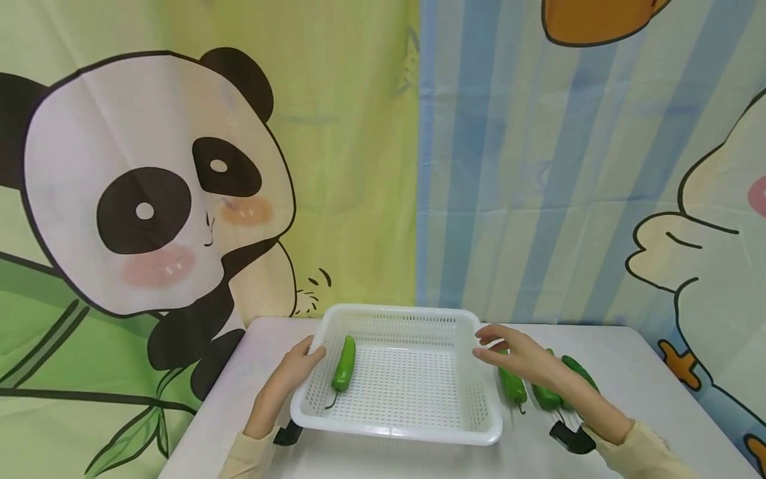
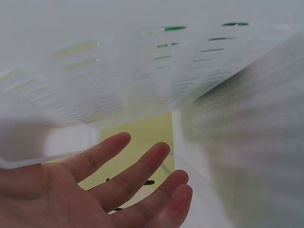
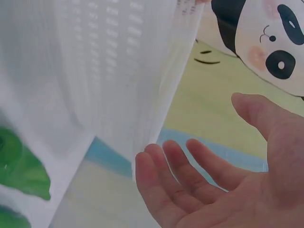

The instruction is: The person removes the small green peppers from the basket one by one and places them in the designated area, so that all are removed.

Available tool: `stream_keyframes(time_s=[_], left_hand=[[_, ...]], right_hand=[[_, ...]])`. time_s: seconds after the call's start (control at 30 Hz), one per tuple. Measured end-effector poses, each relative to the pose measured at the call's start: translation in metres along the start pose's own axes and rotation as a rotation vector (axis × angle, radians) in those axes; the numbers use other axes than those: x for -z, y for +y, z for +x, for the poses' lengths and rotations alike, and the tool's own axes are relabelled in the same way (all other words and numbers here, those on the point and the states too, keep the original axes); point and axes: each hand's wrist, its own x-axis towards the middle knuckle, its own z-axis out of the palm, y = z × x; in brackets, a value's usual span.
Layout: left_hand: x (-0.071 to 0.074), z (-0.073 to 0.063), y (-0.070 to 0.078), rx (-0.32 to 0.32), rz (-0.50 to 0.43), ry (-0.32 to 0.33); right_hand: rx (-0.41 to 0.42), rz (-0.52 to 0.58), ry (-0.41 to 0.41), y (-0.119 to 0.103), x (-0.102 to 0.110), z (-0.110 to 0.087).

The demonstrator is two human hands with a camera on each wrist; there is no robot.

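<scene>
A white plastic basket [image 1: 413,392] with slotted walls stands in the middle of the head view, one green chili pepper [image 1: 344,364] lying along its left side inside. My left hand [image 1: 296,367] holds the basket's left rim, thumb over the edge; in the left wrist view its fingers [image 2: 128,187] reach along the outer wall. At the right rim my right hand [image 1: 516,352] hovers with fingers spread from the thumb; the right wrist view shows its fingertips close to the basket wall [image 3: 118,71]. Beneath the right forearm lie several green peppers [image 1: 511,386], partly hidden.
The basket and peppers are on a white-covered table [image 1: 652,392]. Behind it hangs a cartoon curtain [image 1: 359,166] with a panda. Black straps [image 1: 571,439] show at both wrists.
</scene>
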Motion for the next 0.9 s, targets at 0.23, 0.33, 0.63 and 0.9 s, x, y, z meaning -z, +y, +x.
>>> stream_keyframes(time_s=[0.23,0.33,0.63,0.9], left_hand=[[0.001,-0.001,0.001,0.003,-0.002,0.003],[0.001,-0.002,0.001,-0.005,0.01,0.005],[0.0,0.0,0.001,0.002,0.019,0.003],[-0.002,0.002,-0.002,0.009,0.026,0.008]], right_hand=[[0.021,0.166,-0.113,-0.023,-0.02,0.011],[0.021,0.271,-0.177,-0.031,-0.028,0.014],[-0.077,0.686,-0.41,-0.046,-0.045,0.024],[-0.198,0.867,-0.465,-0.055,-0.06,0.034]])
